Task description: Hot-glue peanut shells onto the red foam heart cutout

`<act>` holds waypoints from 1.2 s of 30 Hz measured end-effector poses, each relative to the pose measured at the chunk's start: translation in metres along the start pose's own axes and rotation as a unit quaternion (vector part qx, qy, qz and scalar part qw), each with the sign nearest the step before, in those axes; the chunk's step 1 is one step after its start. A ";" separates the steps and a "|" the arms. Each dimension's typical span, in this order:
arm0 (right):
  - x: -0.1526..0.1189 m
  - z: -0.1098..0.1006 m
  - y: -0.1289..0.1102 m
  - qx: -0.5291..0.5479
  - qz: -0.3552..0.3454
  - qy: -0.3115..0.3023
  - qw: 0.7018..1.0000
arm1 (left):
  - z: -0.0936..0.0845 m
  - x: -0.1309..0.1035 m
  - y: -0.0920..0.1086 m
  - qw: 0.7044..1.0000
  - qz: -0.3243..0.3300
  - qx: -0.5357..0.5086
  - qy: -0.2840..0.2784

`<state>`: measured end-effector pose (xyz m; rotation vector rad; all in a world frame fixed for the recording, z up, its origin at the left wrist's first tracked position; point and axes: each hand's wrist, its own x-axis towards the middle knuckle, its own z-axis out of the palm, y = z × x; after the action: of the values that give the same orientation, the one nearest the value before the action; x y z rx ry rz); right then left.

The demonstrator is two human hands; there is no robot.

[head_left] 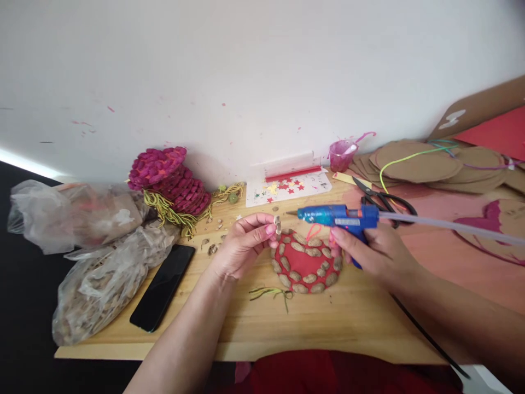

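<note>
My left hand (250,241) pinches a peanut (278,225) between thumb and fingers, above the left rim of a red disc. Wrapped around the grip of a blue glue gun (340,216) is my right hand (369,246); the nozzle points left toward the peanut, a short gap away. A long clear glue stick (430,221) sticks out of the gun's back. Below both hands lies the red disc (301,262), with peanuts set around its edge and in a second ring inside. An orange-red loop (314,232) shows at its top.
A phone (163,287) and plastic bags (106,290) are at left, near stacked magenta peanut discs (172,180). Star confetti (287,187) lies on white paper behind. Scissors (383,200), a pink-stained cup (342,155) and cardboard discs (414,161) are at right. Greenish yarn (273,294) lies in front.
</note>
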<state>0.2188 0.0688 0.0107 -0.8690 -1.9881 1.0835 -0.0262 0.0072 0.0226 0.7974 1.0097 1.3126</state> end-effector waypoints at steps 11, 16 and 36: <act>0.009 0.008 0.015 0.125 0.120 0.020 0.985 | 0.030 -0.015 -0.014 0.802 0.197 0.553 -0.112; 0.009 0.009 0.018 0.131 0.141 0.016 0.981 | 0.032 -0.014 -0.023 0.742 0.213 0.621 -0.135; 0.013 0.011 0.024 0.114 0.143 0.028 0.983 | 0.040 -0.017 -0.028 0.665 0.224 0.698 -0.144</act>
<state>0.2082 0.0849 -0.0114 -1.0689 -1.6845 1.4010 0.0217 -0.0103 0.0144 2.4620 1.5457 0.4693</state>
